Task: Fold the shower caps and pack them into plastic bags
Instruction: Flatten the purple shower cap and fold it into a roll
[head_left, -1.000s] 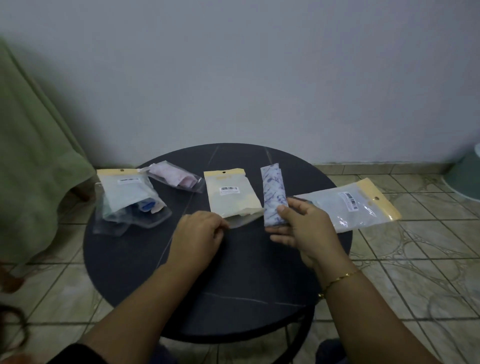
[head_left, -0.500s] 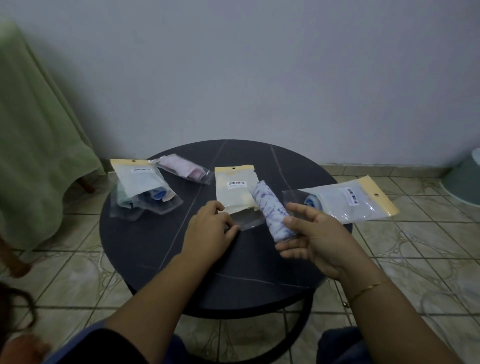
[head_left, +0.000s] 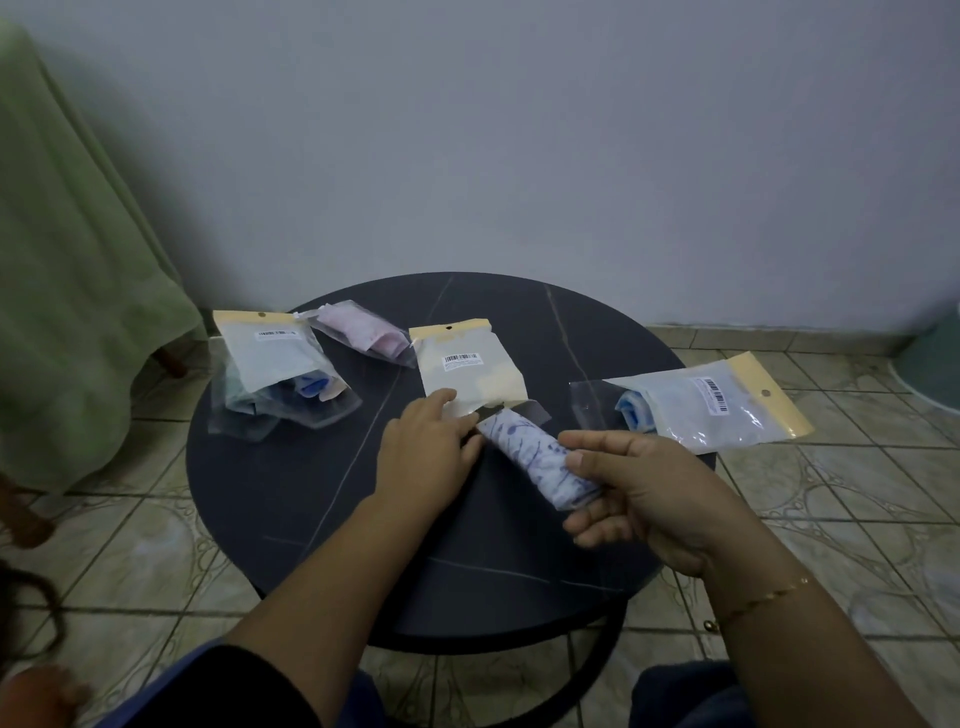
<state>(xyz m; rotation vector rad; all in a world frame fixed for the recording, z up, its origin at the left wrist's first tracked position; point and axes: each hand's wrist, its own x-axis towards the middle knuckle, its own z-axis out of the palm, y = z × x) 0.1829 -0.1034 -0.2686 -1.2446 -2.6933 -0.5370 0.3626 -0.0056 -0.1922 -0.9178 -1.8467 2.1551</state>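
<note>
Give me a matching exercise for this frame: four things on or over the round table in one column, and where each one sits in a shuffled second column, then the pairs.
Things
1. rolled purple-patterned cap
2. bag with the pink cap
3. cream bag
4. bag with the light blue cap

Places
A. overhanging the table's right edge
B. under the left hand's fingers
C. held in the right hand
D. far side of the table, between two yellow-topped bags

Pairs: 1-C, 2-D, 3-B, 4-A
</note>
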